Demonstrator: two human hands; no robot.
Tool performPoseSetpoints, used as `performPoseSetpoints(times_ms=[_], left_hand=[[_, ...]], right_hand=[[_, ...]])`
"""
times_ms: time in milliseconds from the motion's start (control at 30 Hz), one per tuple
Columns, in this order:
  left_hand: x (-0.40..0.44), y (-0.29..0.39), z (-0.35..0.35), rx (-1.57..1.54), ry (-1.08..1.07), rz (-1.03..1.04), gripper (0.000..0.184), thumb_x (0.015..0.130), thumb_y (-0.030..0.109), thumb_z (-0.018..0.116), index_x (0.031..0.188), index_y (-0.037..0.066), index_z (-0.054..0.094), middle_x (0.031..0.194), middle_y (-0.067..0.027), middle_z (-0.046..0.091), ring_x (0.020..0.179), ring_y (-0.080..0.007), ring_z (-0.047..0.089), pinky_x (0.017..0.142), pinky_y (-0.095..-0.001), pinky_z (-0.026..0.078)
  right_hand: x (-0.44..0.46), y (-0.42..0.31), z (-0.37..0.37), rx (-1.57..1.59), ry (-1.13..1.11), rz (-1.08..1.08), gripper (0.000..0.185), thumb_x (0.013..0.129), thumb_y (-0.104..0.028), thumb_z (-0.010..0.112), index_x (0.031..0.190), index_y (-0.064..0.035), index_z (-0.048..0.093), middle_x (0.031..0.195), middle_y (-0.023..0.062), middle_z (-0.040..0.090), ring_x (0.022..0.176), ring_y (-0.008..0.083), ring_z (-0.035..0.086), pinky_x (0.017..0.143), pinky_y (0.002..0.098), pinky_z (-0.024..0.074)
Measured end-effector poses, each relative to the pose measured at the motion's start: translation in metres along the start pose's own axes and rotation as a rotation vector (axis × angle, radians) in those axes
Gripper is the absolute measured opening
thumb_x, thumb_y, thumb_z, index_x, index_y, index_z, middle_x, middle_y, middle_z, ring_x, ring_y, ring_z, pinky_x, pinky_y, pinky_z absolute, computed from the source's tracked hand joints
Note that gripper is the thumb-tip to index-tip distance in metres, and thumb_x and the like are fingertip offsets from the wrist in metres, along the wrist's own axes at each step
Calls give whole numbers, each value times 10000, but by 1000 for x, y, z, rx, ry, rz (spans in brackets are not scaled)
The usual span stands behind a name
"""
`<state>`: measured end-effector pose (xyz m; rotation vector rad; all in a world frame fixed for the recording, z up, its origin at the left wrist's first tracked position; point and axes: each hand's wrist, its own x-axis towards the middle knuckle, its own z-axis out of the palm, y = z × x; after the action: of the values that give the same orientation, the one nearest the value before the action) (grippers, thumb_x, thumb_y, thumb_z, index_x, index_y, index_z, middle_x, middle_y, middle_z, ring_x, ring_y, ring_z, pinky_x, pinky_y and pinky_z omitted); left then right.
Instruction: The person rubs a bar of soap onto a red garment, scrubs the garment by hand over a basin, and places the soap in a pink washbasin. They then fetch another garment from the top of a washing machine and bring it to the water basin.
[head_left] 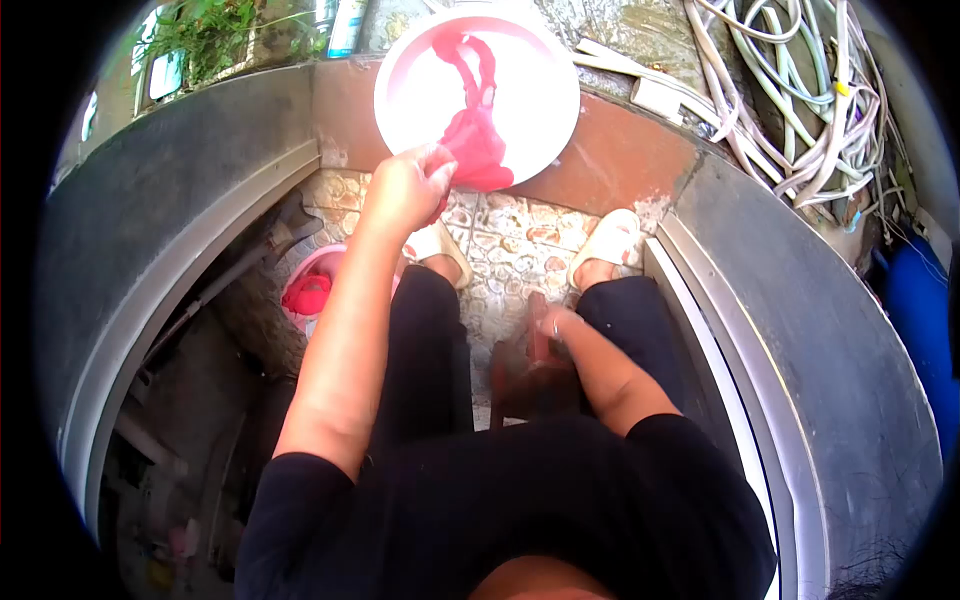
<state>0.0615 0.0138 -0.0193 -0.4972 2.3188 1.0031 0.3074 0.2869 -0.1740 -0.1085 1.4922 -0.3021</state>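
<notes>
My left hand (408,188) is closed, pinching one end of a red piece of clothing (478,148). The garment hangs and trails over the near rim into a large white basin (398,95), and a thin looped, strap-like part lies inside against the white bottom. Lower down, between my knees, my right hand (562,326) grips the edge of a dark brown wooden stool (538,375). That hand is slightly blurred, and its fingertips are partly hidden.
A pink tub (318,262) with red cloth stands on the patterned tile floor (510,240) at left. The basin rests on a reddish ledge (635,145). Coiled pale hoses (800,120) lie at upper right, a blue container (915,310) far right. A metal door track (745,370) runs alongside.
</notes>
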Motion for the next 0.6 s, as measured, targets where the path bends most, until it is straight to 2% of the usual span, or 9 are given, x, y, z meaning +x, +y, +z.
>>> performPoseSetpoints(times_ms=[33, 67, 133, 167, 267, 333, 433, 467, 600], left_hand=[[0, -1, 2, 16, -7, -15, 140, 795, 132, 624, 885, 25, 621, 745, -94, 645, 654, -111, 588, 645, -264, 470], [2, -8, 6, 9, -5, 7, 135, 796, 129, 621, 881, 25, 620, 732, -85, 638, 643, -105, 576, 636, -259, 466], [4, -24, 19, -5, -2, 39, 118, 796, 119, 620, 865, 24, 618, 701, -65, 614, 624, -95, 545, 616, -249, 454], [3, -24, 22, -76, -12, 13, 106, 791, 109, 622, 848, 20, 619, 710, -72, 612, 640, -106, 557, 618, -254, 457], [3, -37, 33, -60, 4, 87, 84, 794, 95, 612, 830, 20, 623, 720, -84, 614, 658, -129, 583, 626, -268, 466], [3, -44, 39, -136, 15, 58, 81, 788, 74, 615, 825, 2, 621, 735, -90, 620, 685, -142, 606, 645, -257, 474], [2, -63, 51, -166, 60, 55, 79, 786, 61, 618, 822, -9, 620, 750, -91, 630, 699, -142, 615, 654, -252, 480], [2, -68, 54, -132, 98, 80, 78, 786, 55, 620, 822, -13, 619, 759, -92, 635, 702, -139, 616, 658, -251, 482], [2, -94, 69, -93, 113, 123, 85, 777, 62, 633, 825, -7, 620, 756, -100, 635, 690, -141, 613, 647, -254, 480]], right_hand=[[12, 8, 26, 18, 78, -30, 494, 778, -282, 491, 1175, 11, 498, 1199, 230, 495, 1101, 344, 493, 953, 382, 374], [19, 13, 42, 180, -15, 58, 527, 790, -309, 502, 1201, 19, 469, 1194, 245, 493, 1109, 349, 487, 949, 380, 378], [30, 18, 69, 240, -202, 199, 614, 782, -335, 547, 1253, 29, 395, 1177, 260, 499, 1103, 355, 494, 953, 382, 375], [25, 13, 68, 240, -203, 193, 614, 782, -335, 547, 1253, 29, 395, 1177, 260, 499, 1103, 355, 494, 953, 382, 375], [11, 4, 63, 172, -184, 296, 763, 754, -391, 601, 1319, 16, 288, 1213, 249, 479, 1133, 347, 470, 976, 378, 352], [26, 26, 83, 286, -262, 279, 927, 716, -437, 639, 1371, -1, 149, 1272, 249, 426, 1190, 342, 417, 1004, 375, 318], [25, 23, 98, 428, -216, 399, 1008, 705, -483, 642, 1385, 1, 77, 1322, 255, 362, 1236, 341, 363, 1021, 368, 293], [22, 22, 96, 499, -206, 383, 1037, 705, -495, 640, 1383, 16, 45, 1322, 278, 344, 1240, 351, 354, 1025, 363, 285], [17, 16, 88, 539, -203, 356, 1036, 716, -491, 629, 1384, 12, 17, 1324, 282, 339, 1242, 354, 350, 1025, 365, 284]])
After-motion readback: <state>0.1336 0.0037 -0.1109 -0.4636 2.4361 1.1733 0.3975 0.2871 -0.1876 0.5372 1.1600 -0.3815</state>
